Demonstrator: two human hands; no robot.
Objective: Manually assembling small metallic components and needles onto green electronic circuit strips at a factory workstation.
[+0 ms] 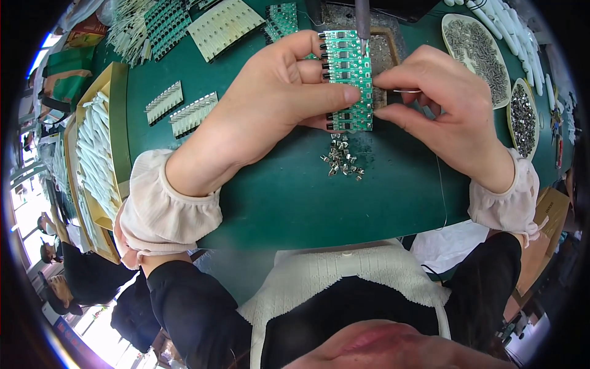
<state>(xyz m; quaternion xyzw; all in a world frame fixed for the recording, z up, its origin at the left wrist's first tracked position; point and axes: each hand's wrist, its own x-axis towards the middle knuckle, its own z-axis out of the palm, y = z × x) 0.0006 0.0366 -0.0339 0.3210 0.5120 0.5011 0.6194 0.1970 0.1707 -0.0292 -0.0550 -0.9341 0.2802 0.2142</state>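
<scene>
My left hand (270, 92) grips a green circuit board panel (347, 64) with a row of black parts along its left edge. The thumb lies across the front and the fingers are behind it. My right hand (445, 101) is closed at the panel's right edge, pinching a thin silvery solder wire (405, 91). A fine length of this wire seems to hang below that hand. The soldering iron (362, 21) comes down from above, its tip at the panel's upper right corner; no hand holds it. Small metal clips (342, 158) lie in a loose pile just below the panel.
Two small pin-lined boards (165, 102) lie left of my forearm, beside a box (120, 117) of white tubes. More board panels (226, 27) are at the back left. On the right stand oval trays (499, 101) of metal parts. Behind the panel is a tray (398, 46).
</scene>
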